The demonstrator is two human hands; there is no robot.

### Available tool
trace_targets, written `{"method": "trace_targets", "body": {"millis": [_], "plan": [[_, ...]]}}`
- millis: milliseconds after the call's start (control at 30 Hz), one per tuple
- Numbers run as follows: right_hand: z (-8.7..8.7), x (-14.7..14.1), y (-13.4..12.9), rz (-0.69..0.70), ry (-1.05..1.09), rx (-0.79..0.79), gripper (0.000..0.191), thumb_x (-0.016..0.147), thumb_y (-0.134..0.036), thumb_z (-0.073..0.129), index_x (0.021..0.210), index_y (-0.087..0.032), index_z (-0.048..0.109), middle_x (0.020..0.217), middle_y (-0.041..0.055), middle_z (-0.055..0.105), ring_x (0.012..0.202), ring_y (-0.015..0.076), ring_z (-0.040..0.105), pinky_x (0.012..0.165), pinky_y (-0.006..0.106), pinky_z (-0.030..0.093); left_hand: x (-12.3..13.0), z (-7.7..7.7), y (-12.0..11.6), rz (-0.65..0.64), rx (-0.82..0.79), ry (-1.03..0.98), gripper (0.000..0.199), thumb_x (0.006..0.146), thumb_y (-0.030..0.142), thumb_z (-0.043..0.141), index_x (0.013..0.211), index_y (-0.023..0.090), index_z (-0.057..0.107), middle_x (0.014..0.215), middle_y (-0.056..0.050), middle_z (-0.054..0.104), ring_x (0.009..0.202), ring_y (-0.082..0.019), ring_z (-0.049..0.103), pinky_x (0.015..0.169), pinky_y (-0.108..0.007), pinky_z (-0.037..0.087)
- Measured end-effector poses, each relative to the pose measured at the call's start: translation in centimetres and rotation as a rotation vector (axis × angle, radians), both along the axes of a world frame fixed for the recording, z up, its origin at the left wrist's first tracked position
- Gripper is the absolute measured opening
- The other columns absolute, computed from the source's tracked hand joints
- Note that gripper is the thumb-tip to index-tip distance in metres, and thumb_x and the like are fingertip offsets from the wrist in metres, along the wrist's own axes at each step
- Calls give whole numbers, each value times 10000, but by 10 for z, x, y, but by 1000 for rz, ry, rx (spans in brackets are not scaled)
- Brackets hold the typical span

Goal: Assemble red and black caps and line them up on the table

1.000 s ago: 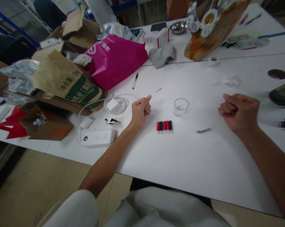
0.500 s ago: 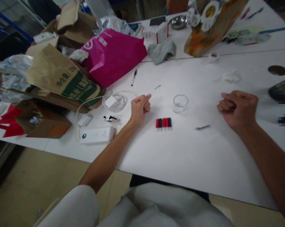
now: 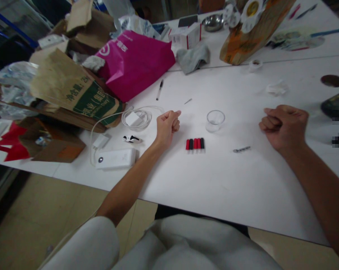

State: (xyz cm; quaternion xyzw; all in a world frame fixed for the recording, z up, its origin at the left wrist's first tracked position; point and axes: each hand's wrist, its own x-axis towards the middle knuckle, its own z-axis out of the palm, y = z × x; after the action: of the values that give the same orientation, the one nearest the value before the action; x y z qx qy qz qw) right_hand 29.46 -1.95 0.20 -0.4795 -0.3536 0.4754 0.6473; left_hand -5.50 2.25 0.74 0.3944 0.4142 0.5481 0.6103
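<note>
My left hand (image 3: 167, 125) and right hand (image 3: 284, 125) rest fisted on the smooth white table (image 3: 214, 187), empty as far as I can tell; red-and-black cylinders (image 3: 195, 144) and a clear round cup (image 3: 215, 120) lie between.

Left grip (image 3: 167, 125), right grip (image 3: 285, 125) fisted.

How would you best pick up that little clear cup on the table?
Probably pinch the clear cup at its open rim from above. It stands upright and apart from the red and black tubes, with bare white table all round.
</note>
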Motion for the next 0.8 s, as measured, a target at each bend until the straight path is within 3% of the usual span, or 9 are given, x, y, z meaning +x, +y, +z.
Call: {"method": "trace_targets", "body": {"millis": [267, 533, 800], "plan": [[-1, -2, 0, 1, -25, 12, 740, 716, -160, 1046, 492, -224, 344, 496, -80, 224, 422, 42, 233, 488, 356, 108, 0, -1, 0, -8, 18, 3, 709, 877, 348, 929, 656, 228, 266, 627, 109, 173, 493, -29, 163, 461, -197, 192], [-1, -7, -2, 30, -112, 48, 790, 782, -321, 1071, 489, -237, 342, 490, -79, 231, 433, 46, 232, 503, 371, 116, 0, -1, 0, -3, -7, -1, 704, 880, 330, 930, 656, 224, 272, 627, 108, 185, 490, -27, 189, 461, -186, 209], [-6, -7, -4, 25, -165, 64, 834, 700, -372, 1104, 490, -246, 307, 490, -97, 214, 436, 46, 218, 473, 348, 152, 0, -5, 1, -8, 31, -4, 647, 851, 293, 887, 661, 229, 271, 603, 120, 190, 477, -18, 190, 463, -174, 200]]}}
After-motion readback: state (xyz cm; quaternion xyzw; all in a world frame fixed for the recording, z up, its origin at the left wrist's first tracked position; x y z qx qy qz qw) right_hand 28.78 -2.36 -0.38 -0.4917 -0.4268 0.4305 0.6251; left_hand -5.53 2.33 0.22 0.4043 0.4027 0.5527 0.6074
